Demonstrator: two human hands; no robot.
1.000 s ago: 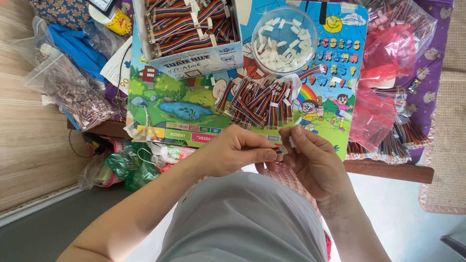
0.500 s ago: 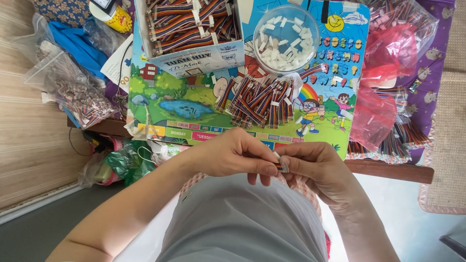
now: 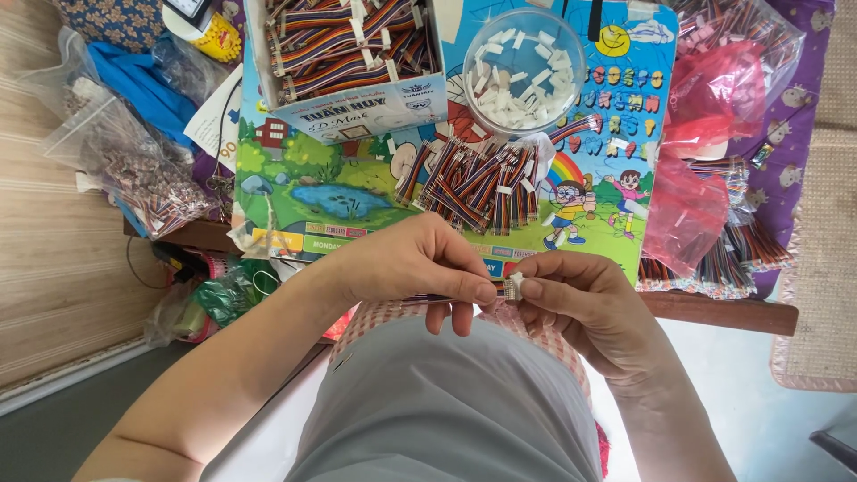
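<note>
My left hand (image 3: 406,263) pinches a short multicoloured ribbon cable (image 3: 437,299) just above my lap. My right hand (image 3: 585,303) meets it fingertip to fingertip and grips a small white connector (image 3: 511,286) at the cable's end. Both hands hover in front of the near edge of a low table covered by a colourful cartoon mat (image 3: 339,192). On the mat, just beyond my hands, lies a pile of similar ribbon cables (image 3: 473,183). Behind it stands a clear round tub of white connectors (image 3: 525,67).
A cardboard box full of ribbon cables (image 3: 348,49) sits at the back left. Clear bags of small parts (image 3: 134,170) lie at the left, red plastic bags (image 3: 705,152) and more cable bundles (image 3: 732,259) at the right. Wooden floor lies to the left.
Both hands have dropped from the table edge toward my lap. The cable and connector stay pinched between the fingertips, now brought closer together.
</note>
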